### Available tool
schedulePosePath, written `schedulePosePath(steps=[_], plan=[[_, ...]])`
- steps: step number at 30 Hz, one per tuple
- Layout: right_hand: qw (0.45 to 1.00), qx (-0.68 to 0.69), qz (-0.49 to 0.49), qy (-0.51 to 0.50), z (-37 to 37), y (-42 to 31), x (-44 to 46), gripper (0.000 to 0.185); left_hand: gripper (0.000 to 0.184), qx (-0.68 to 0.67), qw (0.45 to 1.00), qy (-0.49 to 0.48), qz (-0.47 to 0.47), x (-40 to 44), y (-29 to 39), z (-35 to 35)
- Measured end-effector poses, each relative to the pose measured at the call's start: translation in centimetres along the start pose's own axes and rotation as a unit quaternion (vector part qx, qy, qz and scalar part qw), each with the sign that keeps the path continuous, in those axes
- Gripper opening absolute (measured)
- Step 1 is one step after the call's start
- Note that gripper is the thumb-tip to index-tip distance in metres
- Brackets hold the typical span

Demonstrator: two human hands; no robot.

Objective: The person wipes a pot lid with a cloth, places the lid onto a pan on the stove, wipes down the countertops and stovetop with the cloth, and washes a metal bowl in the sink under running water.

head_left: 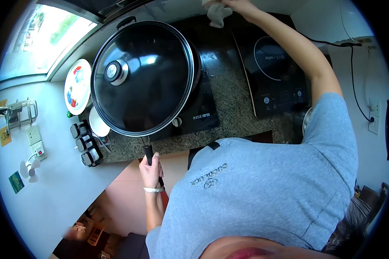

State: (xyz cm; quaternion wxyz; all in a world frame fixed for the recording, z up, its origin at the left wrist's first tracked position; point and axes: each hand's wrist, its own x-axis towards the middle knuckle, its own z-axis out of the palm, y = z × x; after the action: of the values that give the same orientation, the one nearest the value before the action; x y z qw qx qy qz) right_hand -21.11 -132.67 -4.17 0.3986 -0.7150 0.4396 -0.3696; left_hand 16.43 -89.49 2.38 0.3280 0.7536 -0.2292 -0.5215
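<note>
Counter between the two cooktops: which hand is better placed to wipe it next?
Probably the right hand: it holds the cloth near the far edge of the counter, while the left hand grips the pan handle.

Kitchen, apparently domestic. A speckled stone counter [227, 86] carries two cooking units: a black cooker [206, 105] at left, under a large lidded pan [149, 105], and a flat hotplate [285, 93] at right. Farther left stand a flower-patterned plate [78, 88], a white dish [100, 123] and small black containers [86, 143]. A window [47, 36] occupies the far left; a wall socket [374, 124] lies at right.
</note>
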Motion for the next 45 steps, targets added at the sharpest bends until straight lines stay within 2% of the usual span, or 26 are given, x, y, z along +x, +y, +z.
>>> schedulePosePath(steps=[2, 3, 5, 6, 8, 9, 10, 12, 13, 14, 16, 18, 22, 27, 28, 29, 30, 32, 34, 36, 38, 40, 42, 43, 44, 45], plan=[[0.951, -0.294, -0.021, -0.096, -0.5, 2.0, -0.1, 0.039, 0.026, 0.006, 1.0, -0.016, 0.0, 1.1, 0.2, 1.1], [0.951, -0.293, -0.019, -0.094, -0.3, 3.0, -1.0, 0.039, 0.026, 0.01, 1.0, -0.021, -0.002, 1.5, 0.3, 1.5], [0.851, -0.391, -0.07, -0.343, 0.3, 4.4, -2.4, 0.045, 0.026, 0.004, 1.0, -0.023, -0.003, 1.7, 0.3, 2.6], [0.852, -0.389, -0.069, -0.343, 0.8, 4.5, -2.1, 0.045, 0.025, -0.007, 1.0, -0.027, -0.003, 1.8, 0.2, 2.9], [0.921, -0.347, 0.093, -0.154, 2.2, 4.9, -0.6, 0.058, 0.024, 0.001, 1.0, -0.018, 0.006, 2.0, -0.5, 3.3], [0.901, -0.381, 0.132, -0.157, 3.2, 8.2, 1.1, 0.071, 0.024, 0.015, 1.0, -0.02, 0.008, 2.1, -0.6, 3.5], [0.903, -0.379, 0.131, -0.157, 4.9, 8.7, 1.1, 0.071, 0.024, 0.031, 0.999, -0.021, 0.011, 2.1, -0.7, 3.6], [0.906, -0.341, 0.251, -0.021, 8.5, 8.3, 0.0, 0.071, 0.024, 0.034, 0.999, -0.019, 0.008, 1.8, -0.9, 4.2], [0.884, -0.429, 0.187, -0.009, 10.1, 7.9, -2.0, 0.071, 0.024, 0.035, 0.999, -0.021, 0.006, 1.8, -0.9, 4.4], [0.884, -0.428, 0.186, -0.009, 11.2, 8.6, -3.1, 0.071, 0.024, 0.034, 0.999, -0.019, 0.007, 2.0, -1.0, 4.5], [0.888, -0.453, 0.052, 0.061, 12.7, 9.7, -5.2, 0.066, 0.024, 0.036, 0.999, -0.02, 0.001, 2.2, -1.4, 4.7], [0.89, -0.456, -0.004, -0.022, 12.4, 7.8, -8.6, 0.061, 0.025, 0.027, 0.999, -0.027, 0.002, 2.1, -1.1, 5.0], [0.917, -0.376, -0.104, -0.081, 14.0, 3.1, -19.1, 0.06, 0.025, 0.031, 0.998, -0.055, -0.008, 2.4, -1.2, 4.8], [0.942, -0.285, -0.094, -0.149, 15.1, -3.2, -32.1, 0.061, 0.025, -0.022, 0.988, -0.152, 0.014, 2.2, -1.0, 3.5], [0.95, -0.256, -0.091, -0.153, 15.3, -3.5, -34.3, 0.06, 0.032, -0.038, 0.983, -0.18, 0.027, 2.3, -1.2, 3.2], [0.962, -0.214, -0.11, -0.131, 15.3, -4.4, -35.8, 0.048, 0.045, -0.045, 0.975, -0.213, 0.033, 2.7, -1.8, 2.4], [0.962, -0.216, -0.107, -0.131, 15.2, -4.1, -37.6, 0.048, 0.045, -0.046, 0.975, -0.216, 0.032, 2.7, -2.4, 2.0], [0.98, -0.155, 0.014, -0.123, 15.4, -3.3, -39.6, 0.035, 0.05, -0.139, 0.966, -0.217, 0.04, 2.5, -3.6, 1.0], [0.99, -0.028, 0.128, 0.044, 14.8, -4.2, -37.6, 0.027, 0.052, -0.121, 0.967, -0.22, 0.041, 2.3, -5.6, -0.8], [0.969, -0.039, 0.126, 0.208, 13.7, -5.2, -32.7, 0.025, 0.051, -0.114, 0.968, -0.224, 0.019, 2.1, -7.6, -2.7], [0.947, -0.039, 0.064, 0.311, 13.2, -4.8, -28.2, 0.026, 0.05, -0.115, 0.968, -0.224, 0.016, 1.9, -9.4, -4.6], [0.943, -0.047, 0.019, 0.328, 14.1, -4.3, -25.5, 0.031, 0.049, -0.125, 0.97, -0.207, 0.003, 1.8, -10.9, -6.2], [0.975, -0.136, -0.052, 0.167, 15.3, -2.0, -24.5, 0.039, 0.047, -0.122, 0.973, -0.196, -0.001, 1.3, -11.9, -7.3], [0.972, -0.231, -0.03, -0.004, 15.4, 0.2, -24.1, 0.05, 0.045, -0.097, 0.977, -0.19, 0.0, 1.2, -12.4, -7.8], [0.918, -0.384, 0.007, -0.102, 16.1, 0.4, -24.2, 0.058, 0.043, -0.073, 0.98, -0.184, 0.002, 1.1, -13.0, -8.2], [0.929, -0.363, 0.024, -0.07, 16.5, 1.5, -23.4, 0.061, 0.036, -0.059, 0.981, -0.184, 0.003, 0.9, -13.5, -8.5]])
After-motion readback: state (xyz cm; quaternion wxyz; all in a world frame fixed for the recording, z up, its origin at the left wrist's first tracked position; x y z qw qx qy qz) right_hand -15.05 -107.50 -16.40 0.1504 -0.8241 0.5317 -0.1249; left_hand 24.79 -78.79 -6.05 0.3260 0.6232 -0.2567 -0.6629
